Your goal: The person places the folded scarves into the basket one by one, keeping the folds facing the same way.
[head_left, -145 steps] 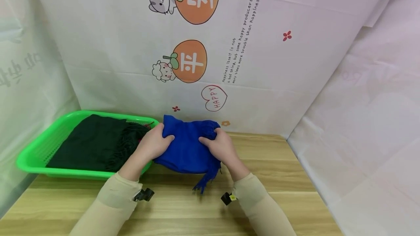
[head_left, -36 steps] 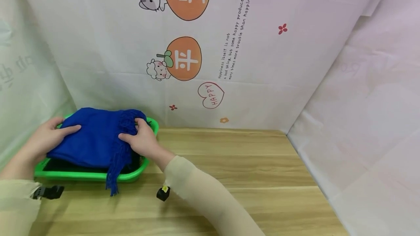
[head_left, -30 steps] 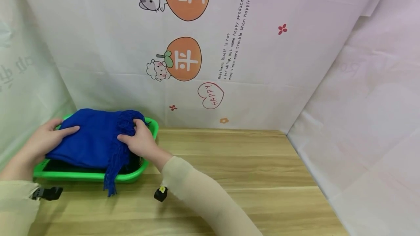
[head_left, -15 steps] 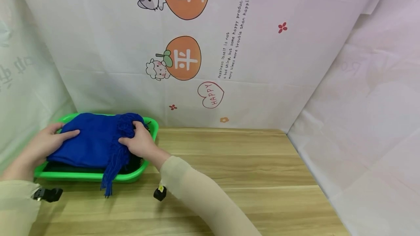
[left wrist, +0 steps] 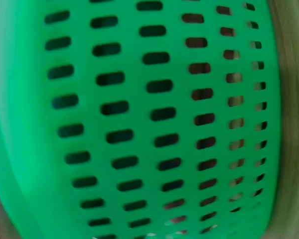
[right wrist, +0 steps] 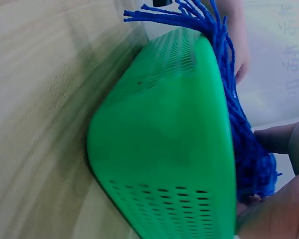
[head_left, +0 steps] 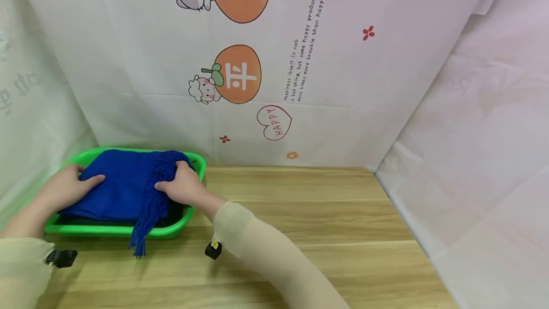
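A folded blue scarf with a fringe (head_left: pixel 120 182) lies in the green plastic basket (head_left: pixel 107 231), its loose strands hanging over the front rim. My left hand (head_left: pixel 64 190) holds the scarf's left edge, thumb on top and the other fingers mostly hidden. At the fringed end, my right hand (head_left: pixel 184 185) pinches the cloth between thumb and fingers. Dark cloth (head_left: pixel 175 214) shows underneath, mostly covered. In the right wrist view, the fringe (right wrist: pixel 251 164) droops over the rim beside the right hand (right wrist: pixel 284 199). The basket's slotted wall (left wrist: pixel 134 122) fills the left wrist view.
The basket stands at the left of a wooden table (head_left: pixel 309 213), close to the white printed back sheet (head_left: pixel 334 123). Another sheet (head_left: pixel 476 166) rises along the right side. Black wrist cameras (head_left: pixel 213 250) hang beneath both sleeves.
Both hands have carried the blue scarf leftward from beside the basket onto the dark green fringed cloth in it. Over the last second it has sunk slightly lower into the basket.
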`<state>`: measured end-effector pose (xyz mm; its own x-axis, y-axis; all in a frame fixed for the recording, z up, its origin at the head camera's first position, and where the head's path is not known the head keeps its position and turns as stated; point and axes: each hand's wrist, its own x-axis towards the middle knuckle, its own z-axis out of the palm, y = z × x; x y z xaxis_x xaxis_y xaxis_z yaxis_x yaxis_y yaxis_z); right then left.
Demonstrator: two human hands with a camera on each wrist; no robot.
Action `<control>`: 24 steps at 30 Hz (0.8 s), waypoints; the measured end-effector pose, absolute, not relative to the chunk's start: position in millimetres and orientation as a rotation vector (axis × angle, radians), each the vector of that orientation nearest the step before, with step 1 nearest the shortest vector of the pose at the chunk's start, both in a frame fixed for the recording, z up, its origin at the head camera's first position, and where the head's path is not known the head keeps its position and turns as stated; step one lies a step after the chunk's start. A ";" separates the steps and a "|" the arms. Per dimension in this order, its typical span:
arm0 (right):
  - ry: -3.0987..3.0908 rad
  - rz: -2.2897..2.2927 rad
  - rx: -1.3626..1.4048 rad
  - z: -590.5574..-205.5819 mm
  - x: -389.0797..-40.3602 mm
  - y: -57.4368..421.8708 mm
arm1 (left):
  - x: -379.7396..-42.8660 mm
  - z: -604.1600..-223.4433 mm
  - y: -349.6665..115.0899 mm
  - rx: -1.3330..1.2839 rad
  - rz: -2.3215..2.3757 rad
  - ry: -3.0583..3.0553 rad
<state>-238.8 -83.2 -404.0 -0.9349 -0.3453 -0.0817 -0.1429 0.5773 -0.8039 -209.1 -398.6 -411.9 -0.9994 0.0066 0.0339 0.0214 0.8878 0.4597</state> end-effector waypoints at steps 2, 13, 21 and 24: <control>2.623 -1.230 -0.436 -400.8 -238.9 -80.3 | -211.1 -410.4 -395.8 -0.056 -0.671 -3.035; 3.004 -0.705 -0.613 -385.6 -237.5 -79.8 | -209.9 -411.5 -376.2 -0.184 -0.471 -2.907; 2.975 -0.518 -0.884 -393.4 -249.0 -85.9 | -215.3 -421.3 -374.7 -0.360 -0.502 -2.881; 2.961 -0.400 -0.963 -398.5 -252.3 -88.6 | -216.3 -425.8 -374.0 -0.382 -0.518 -2.892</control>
